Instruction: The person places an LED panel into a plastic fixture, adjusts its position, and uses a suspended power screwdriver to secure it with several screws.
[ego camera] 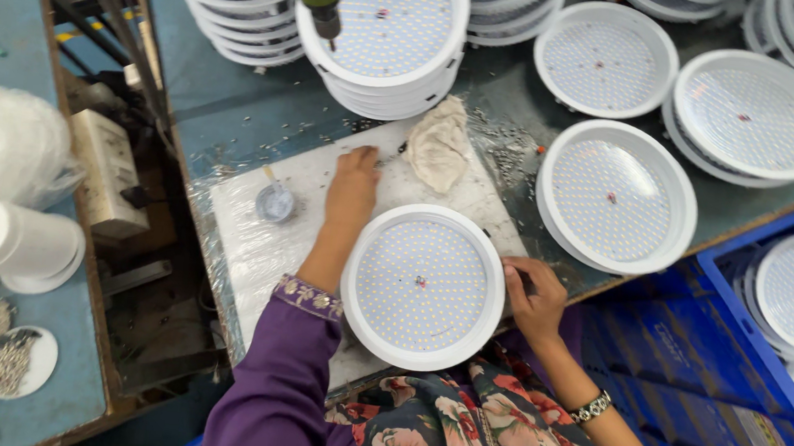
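Seen from my remote feed off the head camera, the worker's right hand [532, 296] gripped the right rim of a round white lamp panel [422, 286], fingers curled over its edge, which seemed to steady it flat on the plastic-wrapped white board [258, 242] in front of the body. Meanwhile the left hand [354, 182] lay past the panel's far-left edge, fingers bent down onto the board near the rag [438, 143]; whether it pinched anything there I could not tell. That crumpled rag sat just beyond the panel, and a small grey cup [275, 203] stood on the board to the left, both within easy reach, I judged. A green driver [320, 0] hung tip-down over the nearest stack [385, 39], presumably suspended so it could be pulled down one-handed. I counted one panel in hand and three single panels [615, 196] lying face-up to the right on the bench [238, 112], one of them overhanging its edge, plus several stacks along the back, partly cut off by the frame. At least one more panel rested in the blue crate [657, 322] at lower right. On the side table at left lay one white roll [15, 241] and one dish of small metal parts [14, 360].
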